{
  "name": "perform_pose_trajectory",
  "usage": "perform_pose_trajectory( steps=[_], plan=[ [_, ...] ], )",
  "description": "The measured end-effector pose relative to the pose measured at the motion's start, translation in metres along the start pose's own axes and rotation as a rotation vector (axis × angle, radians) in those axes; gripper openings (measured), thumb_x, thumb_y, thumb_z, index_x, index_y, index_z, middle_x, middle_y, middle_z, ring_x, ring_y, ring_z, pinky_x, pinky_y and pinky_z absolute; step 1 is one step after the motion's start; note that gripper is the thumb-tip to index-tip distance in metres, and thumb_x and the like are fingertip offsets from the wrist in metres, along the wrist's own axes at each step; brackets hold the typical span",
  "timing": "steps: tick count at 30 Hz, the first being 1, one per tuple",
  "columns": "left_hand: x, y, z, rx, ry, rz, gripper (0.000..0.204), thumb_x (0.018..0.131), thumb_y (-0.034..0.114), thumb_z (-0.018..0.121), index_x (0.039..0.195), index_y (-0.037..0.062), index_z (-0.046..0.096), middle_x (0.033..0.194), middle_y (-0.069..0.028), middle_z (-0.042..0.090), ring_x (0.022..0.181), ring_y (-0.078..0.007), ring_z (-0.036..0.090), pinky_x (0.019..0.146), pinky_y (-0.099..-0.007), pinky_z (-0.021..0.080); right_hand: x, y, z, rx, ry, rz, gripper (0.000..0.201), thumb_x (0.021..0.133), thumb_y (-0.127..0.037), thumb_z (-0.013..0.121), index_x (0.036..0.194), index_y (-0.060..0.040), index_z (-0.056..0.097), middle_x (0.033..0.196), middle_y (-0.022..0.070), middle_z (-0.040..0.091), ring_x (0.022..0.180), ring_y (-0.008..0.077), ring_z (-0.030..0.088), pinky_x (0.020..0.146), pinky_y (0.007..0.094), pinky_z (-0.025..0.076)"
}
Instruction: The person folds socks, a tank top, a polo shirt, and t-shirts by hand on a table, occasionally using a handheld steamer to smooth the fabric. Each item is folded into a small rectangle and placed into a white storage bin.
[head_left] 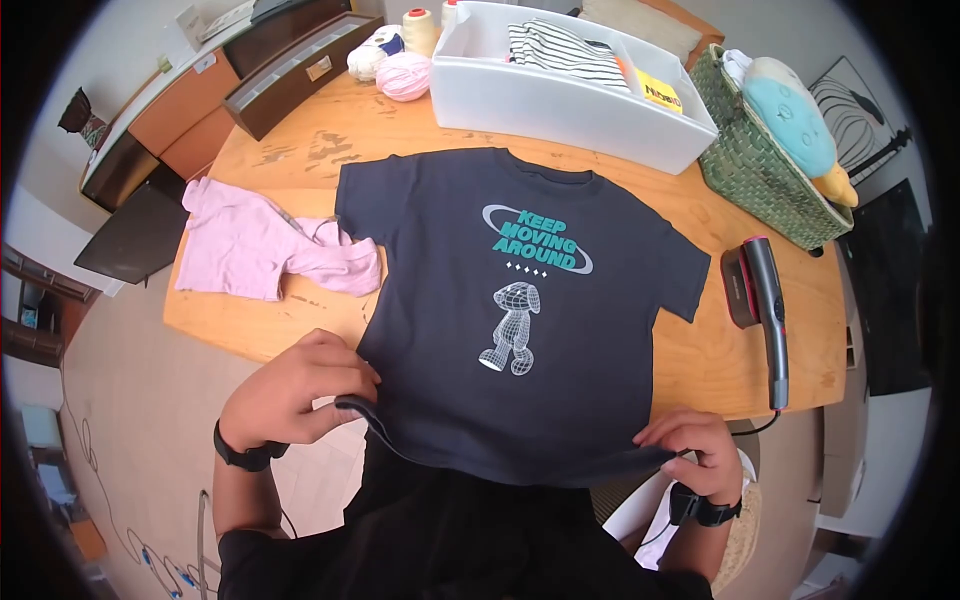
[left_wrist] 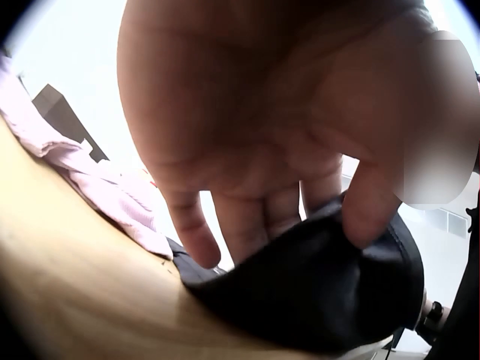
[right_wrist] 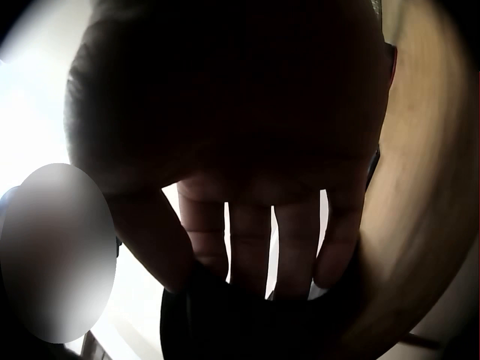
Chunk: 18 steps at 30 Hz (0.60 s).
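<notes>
A dark grey T-shirt [head_left: 440, 330] with a green and white print lies spread on the wooden table, neckline away from me, its hem hanging past the near edge. At the hem's left corner my left hand [head_left: 305, 388] pinches the cloth between thumb and fingers. My right hand [head_left: 700, 452] pinches the hem's right corner the same way. In the left wrist view the left thumb [left_wrist: 369, 206] presses on the dark cloth [left_wrist: 315, 277], with the fingers behind it. The right wrist view shows the right hand's fingers [right_wrist: 251, 240] reaching behind the shirt's dark edge.
A pink garment [head_left: 240, 245] lies left of the shirt, touching its sleeve. At the right is a corded hair-straightener-like brush or steamer [head_left: 770, 320]. Along the back stand a white bin [head_left: 560, 110] with folded clothes, a green woven basket [head_left: 750, 170], yarn balls [head_left: 403, 77] and a brown divided box [head_left: 300, 80].
</notes>
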<state>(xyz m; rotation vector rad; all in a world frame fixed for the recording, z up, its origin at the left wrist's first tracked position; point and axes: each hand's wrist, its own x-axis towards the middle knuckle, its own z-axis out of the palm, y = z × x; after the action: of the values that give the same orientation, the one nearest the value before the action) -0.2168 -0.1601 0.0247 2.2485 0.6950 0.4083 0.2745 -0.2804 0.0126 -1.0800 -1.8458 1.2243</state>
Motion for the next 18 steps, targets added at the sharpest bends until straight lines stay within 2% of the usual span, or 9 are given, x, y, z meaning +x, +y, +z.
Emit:
perform_pose_trajectory(
  steps=[3, 5, 7, 8, 9, 11, 12, 14, 18],
  plan=[
    [-0.005, -0.006, -0.005, -0.042, 0.022, -0.114, 0.015, 0.090, 0.015, 0.077, 0.102, 0.0064, 0.074, 0.100, -0.0091, 0.076, 0.097, -0.0309, 0.069, 0.092, -0.0411, 0.051, -0.002, -0.004, -0.008, -0.026, -0.026, 0.089, 0.011, 0.084, -0.008, 0.075, 0.089, 0.0005, 0.070, 0.101, 0.0189, 0.078, 0.093, 0.0335, 0.075, 0.078, 0.0394, 0.056],
    [0.002, -0.008, -0.005, -0.008, 0.066, -0.019, 0.012, 0.094, 0.013, 0.072, 0.101, 0.0040, 0.074, 0.092, -0.0116, 0.074, 0.088, -0.0308, 0.069, 0.084, -0.0393, 0.052, -0.002, -0.002, -0.006, -0.058, 0.016, 0.052, 0.011, 0.086, -0.009, 0.074, 0.090, 0.0003, 0.070, 0.097, 0.0178, 0.076, 0.087, 0.0320, 0.073, 0.077, 0.0374, 0.055],
    [0.007, -0.018, -0.015, -0.148, 0.278, -0.306, 0.029, 0.098, 0.029, 0.069, 0.097, -0.0001, 0.073, 0.090, -0.0097, 0.075, 0.085, -0.0239, 0.070, 0.082, -0.0347, 0.052, 0.014, 0.003, -0.017, -0.223, 0.264, 0.024, 0.013, 0.092, -0.010, 0.073, 0.089, -0.0002, 0.066, 0.085, 0.0088, 0.069, 0.075, 0.0221, 0.066, 0.072, 0.0325, 0.051],
    [0.015, -0.022, -0.022, -0.068, 0.309, -0.380, 0.026, 0.103, 0.023, 0.066, 0.099, -0.0029, 0.072, 0.085, -0.0043, 0.070, 0.079, -0.0141, 0.062, 0.075, -0.0298, 0.050, 0.023, 0.006, -0.019, -0.186, 0.348, 0.095, 0.016, 0.095, -0.011, 0.073, 0.088, -0.0009, 0.063, 0.082, 0.0047, 0.063, 0.072, 0.0162, 0.059, 0.070, 0.0297, 0.047],
    [0.022, -0.038, -0.022, -0.184, 0.370, -0.431, 0.020, 0.105, 0.014, 0.063, 0.098, -0.0032, 0.071, 0.079, 0.0002, 0.063, 0.078, -0.0091, 0.055, 0.074, -0.0273, 0.047, 0.034, 0.009, -0.020, -0.149, 0.429, 0.164, 0.019, 0.098, -0.012, 0.072, 0.087, -0.0016, 0.060, 0.078, 0.0005, 0.056, 0.070, 0.0104, 0.053, 0.067, 0.0270, 0.044],
    [0.051, -0.043, -0.025, -0.184, 0.423, -0.388, 0.025, 0.105, 0.016, 0.067, 0.089, -0.0031, 0.063, 0.070, -0.0039, 0.057, 0.069, -0.0093, 0.054, 0.065, -0.0305, 0.048, 0.058, 0.024, -0.023, -0.131, 0.463, 0.221, 0.021, 0.099, -0.012, 0.072, 0.086, -0.0024, 0.059, 0.077, -0.0022, 0.053, 0.069, 0.0071, 0.049, 0.064, 0.0255, 0.041],
    [0.059, -0.051, -0.027, -0.182, 0.424, -0.384, 0.025, 0.105, 0.016, 0.067, 0.089, -0.0031, 0.063, 0.070, -0.0039, 0.057, 0.069, -0.0093, 0.054, 0.065, -0.0305, 0.048, 0.067, 0.032, -0.025, -0.112, 0.496, 0.278, 0.023, 0.100, -0.013, 0.072, 0.086, -0.0031, 0.057, 0.075, -0.0048, 0.049, 0.069, 0.0038, 0.045, 0.062, 0.0241, 0.038],
    [0.072, -0.066, -0.030, -0.216, 0.321, -0.599, 0.030, 0.106, 0.016, 0.067, 0.083, -0.0024, 0.059, 0.067, -0.0036, 0.054, 0.063, -0.0087, 0.052, 0.059, -0.0310, 0.045, 0.079, 0.049, -0.031, -0.180, 0.468, 0.317, 0.024, 0.100, -0.013, 0.072, 0.085, -0.0031, 0.057, 0.074, -0.0055, 0.048, 0.067, 0.0034, 0.045, 0.060, 0.0240, 0.038],
    [0.084, -0.068, -0.030, 0.000, 0.278, -0.546, 0.031, 0.105, 0.015, 0.068, 0.081, -0.0009, 0.056, 0.066, 0.0021, 0.052, 0.058, -0.0085, 0.043, 0.052, -0.0312, 0.039, 0.088, 0.046, -0.031, -0.381, 0.422, 0.399, 0.026, 0.100, -0.013, 0.072, 0.082, -0.0016, 0.057, 0.069, -0.0052, 0.048, 0.062, 0.0044, 0.043, 0.056, 0.0263, 0.036]
  ],
)
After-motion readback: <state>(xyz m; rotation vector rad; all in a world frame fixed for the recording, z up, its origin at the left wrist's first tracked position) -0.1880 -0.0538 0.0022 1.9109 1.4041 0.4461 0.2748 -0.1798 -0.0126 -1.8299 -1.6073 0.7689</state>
